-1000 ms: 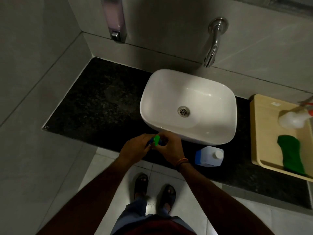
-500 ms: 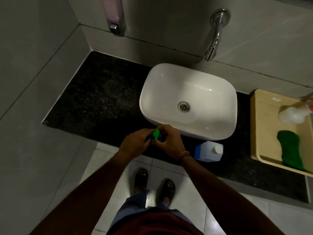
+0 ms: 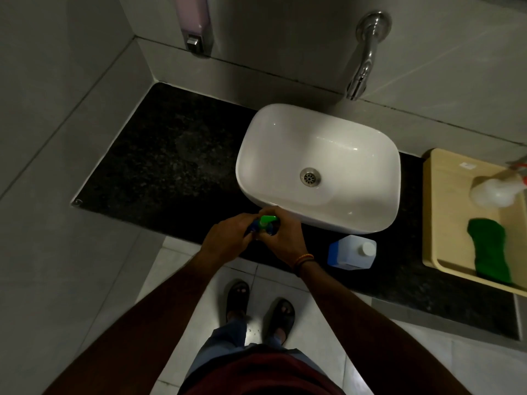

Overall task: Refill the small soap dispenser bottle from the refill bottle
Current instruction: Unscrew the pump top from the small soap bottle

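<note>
A small soap dispenser bottle (image 3: 263,224), blue with a green pump head, stands at the front edge of the black counter, just in front of the white basin. My left hand (image 3: 226,239) wraps its body from the left. My right hand (image 3: 282,238) grips its green pump top from the right. Most of the bottle is hidden by my fingers. The refill bottle (image 3: 351,252), translucent with a blue label and a white cap, lies on its side on the counter to the right of my right hand, cap on.
The white basin (image 3: 319,143) sits on the black granite counter (image 3: 171,166) under a chrome tap (image 3: 363,64). A beige tray (image 3: 439,212) at the right holds a green sponge (image 3: 490,250) and a white spray bottle (image 3: 496,189). A wall dispenser (image 3: 194,24) hangs at the back left.
Both hands stay on the small bottle; the green pump head has turned slightly between my fingers. The view has shifted a little.
</note>
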`<state>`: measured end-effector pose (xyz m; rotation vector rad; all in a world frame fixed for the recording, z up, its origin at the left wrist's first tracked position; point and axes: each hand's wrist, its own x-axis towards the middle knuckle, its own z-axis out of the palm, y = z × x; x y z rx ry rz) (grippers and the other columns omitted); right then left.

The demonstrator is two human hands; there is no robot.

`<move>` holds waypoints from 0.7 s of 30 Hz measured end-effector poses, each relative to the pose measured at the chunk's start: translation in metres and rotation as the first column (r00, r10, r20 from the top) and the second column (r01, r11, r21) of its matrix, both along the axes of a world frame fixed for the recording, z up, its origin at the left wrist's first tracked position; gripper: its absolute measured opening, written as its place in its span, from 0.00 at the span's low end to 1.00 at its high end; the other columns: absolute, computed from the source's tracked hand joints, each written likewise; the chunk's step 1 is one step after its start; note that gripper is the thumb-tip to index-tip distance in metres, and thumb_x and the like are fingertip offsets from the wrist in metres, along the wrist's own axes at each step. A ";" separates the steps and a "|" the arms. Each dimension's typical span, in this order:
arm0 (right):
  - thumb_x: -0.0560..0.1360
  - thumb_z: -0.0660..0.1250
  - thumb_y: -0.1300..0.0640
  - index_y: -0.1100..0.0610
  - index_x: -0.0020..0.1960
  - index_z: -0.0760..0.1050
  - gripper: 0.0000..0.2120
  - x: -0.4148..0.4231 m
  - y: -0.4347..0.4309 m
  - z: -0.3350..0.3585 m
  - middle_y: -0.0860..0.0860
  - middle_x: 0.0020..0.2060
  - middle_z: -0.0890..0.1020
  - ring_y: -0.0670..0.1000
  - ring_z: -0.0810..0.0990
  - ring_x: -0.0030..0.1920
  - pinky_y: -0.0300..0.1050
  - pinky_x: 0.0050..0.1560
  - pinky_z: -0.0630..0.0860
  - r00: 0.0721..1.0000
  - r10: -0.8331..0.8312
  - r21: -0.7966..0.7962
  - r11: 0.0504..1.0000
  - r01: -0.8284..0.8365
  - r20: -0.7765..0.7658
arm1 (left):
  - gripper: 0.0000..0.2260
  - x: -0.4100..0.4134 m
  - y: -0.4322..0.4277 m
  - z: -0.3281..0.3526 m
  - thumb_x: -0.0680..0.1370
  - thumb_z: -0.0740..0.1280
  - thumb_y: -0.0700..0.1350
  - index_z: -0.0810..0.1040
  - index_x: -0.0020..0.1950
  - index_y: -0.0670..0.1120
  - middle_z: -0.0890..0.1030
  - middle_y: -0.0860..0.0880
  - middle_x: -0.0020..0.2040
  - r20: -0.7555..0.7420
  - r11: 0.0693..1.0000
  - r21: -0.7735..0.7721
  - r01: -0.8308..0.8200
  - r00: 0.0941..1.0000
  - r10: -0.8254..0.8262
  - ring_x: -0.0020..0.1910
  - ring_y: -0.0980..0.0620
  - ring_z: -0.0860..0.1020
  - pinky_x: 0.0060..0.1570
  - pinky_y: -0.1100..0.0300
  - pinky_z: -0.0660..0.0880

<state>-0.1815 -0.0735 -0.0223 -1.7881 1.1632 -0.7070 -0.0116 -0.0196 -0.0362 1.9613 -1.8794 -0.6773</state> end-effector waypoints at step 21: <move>0.68 0.79 0.59 0.56 0.55 0.82 0.17 -0.004 0.004 0.000 0.50 0.49 0.83 0.46 0.81 0.50 0.40 0.52 0.78 0.998 -0.020 -0.037 0.999 0.018 -0.054 | 0.16 -0.003 0.001 -0.005 0.77 0.68 0.57 0.73 0.63 0.56 0.81 0.51 0.60 -0.006 1.000 0.012 -0.029 1.000 0.029 0.55 0.45 0.81 0.49 0.51 0.78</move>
